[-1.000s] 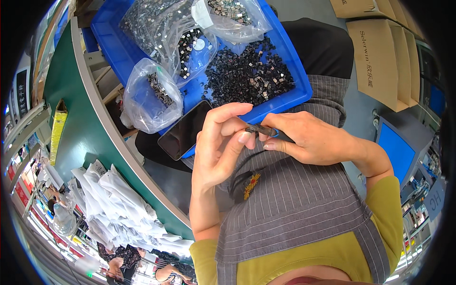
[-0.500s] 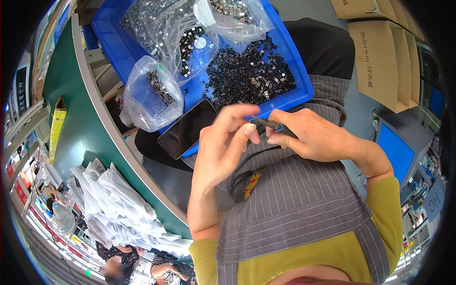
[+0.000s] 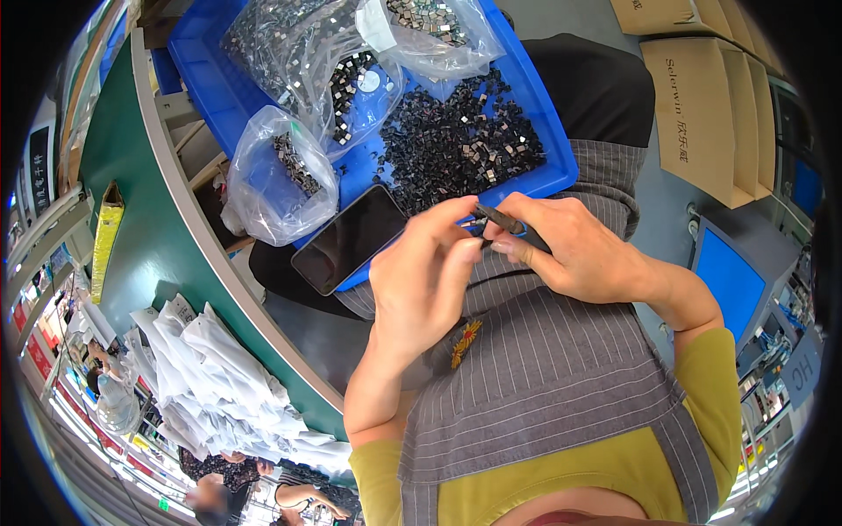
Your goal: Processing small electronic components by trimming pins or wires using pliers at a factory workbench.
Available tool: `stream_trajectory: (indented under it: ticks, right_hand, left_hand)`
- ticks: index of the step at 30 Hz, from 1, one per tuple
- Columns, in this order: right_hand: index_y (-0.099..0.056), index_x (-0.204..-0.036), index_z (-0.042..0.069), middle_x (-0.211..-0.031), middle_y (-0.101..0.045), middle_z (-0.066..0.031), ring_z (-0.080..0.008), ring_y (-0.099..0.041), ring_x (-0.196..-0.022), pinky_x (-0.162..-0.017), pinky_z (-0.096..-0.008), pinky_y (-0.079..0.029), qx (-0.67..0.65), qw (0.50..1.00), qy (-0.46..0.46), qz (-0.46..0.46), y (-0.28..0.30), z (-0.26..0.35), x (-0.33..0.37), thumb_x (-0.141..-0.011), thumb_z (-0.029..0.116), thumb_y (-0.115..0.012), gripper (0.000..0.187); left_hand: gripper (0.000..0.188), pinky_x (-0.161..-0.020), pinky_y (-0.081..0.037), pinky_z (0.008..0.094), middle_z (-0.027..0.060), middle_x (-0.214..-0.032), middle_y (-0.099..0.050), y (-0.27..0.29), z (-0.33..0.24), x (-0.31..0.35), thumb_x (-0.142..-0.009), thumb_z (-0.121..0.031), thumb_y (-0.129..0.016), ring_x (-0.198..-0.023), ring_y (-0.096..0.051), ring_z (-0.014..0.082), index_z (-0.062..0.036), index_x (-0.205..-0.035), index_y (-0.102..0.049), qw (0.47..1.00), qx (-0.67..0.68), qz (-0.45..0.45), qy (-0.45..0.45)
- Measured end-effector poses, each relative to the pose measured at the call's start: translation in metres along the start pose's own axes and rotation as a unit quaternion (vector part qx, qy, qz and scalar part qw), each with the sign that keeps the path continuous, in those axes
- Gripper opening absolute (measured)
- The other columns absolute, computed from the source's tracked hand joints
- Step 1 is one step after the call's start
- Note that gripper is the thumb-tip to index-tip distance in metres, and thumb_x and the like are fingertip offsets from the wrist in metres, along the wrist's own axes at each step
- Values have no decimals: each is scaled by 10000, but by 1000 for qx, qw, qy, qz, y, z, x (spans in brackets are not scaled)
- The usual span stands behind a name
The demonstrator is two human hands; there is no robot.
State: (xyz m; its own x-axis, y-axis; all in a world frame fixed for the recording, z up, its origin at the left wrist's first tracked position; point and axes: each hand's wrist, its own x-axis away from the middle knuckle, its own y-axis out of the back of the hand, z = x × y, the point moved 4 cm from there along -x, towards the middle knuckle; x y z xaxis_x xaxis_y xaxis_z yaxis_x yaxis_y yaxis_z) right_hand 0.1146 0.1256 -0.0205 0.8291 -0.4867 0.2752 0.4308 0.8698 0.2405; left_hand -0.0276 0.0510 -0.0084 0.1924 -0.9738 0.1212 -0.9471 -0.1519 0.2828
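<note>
My right hand (image 3: 574, 250) is closed around small dark pliers (image 3: 502, 221) with a bit of blue near the grip, jaws pointing left. Facing it, my left hand (image 3: 412, 285) pinches thumb and fingertips together right at the jaws. A tiny dark piece seems to sit between those fingertips, too small and covered to name. Both hands meet above my lap, just off the near edge of a blue tray (image 3: 567, 171). A heap of small black parts (image 3: 438, 149), some with shiny metal faces, lies in the tray. Beside my left hand rests a black phone (image 3: 349, 238).
Clear plastic bags (image 3: 254, 188) of small metal parts lie in the tray. At left is a green table (image 3: 132, 228) bearing a pile of white packets (image 3: 215, 368) and a yellow strip (image 3: 106, 241). Cardboard boxes (image 3: 702, 123) and a blue panel (image 3: 728, 276) stand at right.
My left fingers, apart and blurred before, have come together at the jaws of the pliers. The left hand has shifted slightly right; the right hand has barely moved.
</note>
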Motion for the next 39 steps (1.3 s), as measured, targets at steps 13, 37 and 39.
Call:
stream_trajectory:
  ticks: [13,37,39]
  right_hand:
    - [-507,-1071,-30,-893,-628,-183,-376,-617,-839,-706,-402,-480,-62,996,16,63,0,6,-2,-832,67,-598,273]
    - [-572,-967,55,-791,-514,-59,-243,-532,-763,-658,-349,-393,231,963,100,-96,9,18,-2,-618,-25,-671,371]
    - [-568,-953,56,-791,-519,-60,-249,-535,-764,-658,-355,-403,232,964,96,-89,9,18,-2,-628,-19,-668,349]
  left_hand:
    - [292,-447,-349,170,113,-737,-596,-13,3,1,-988,-102,-402,-503,-442,48,25,-1250,-419,917,392,60,44]
    - [283,-469,-351,167,189,-786,-648,-10,-6,8,-980,-149,-436,-467,-431,64,40,-1185,-389,947,314,-51,50]
    - [282,-470,-350,167,183,-780,-646,-10,-6,8,-979,-150,-440,-475,-428,63,36,-1186,-390,954,294,-42,46]
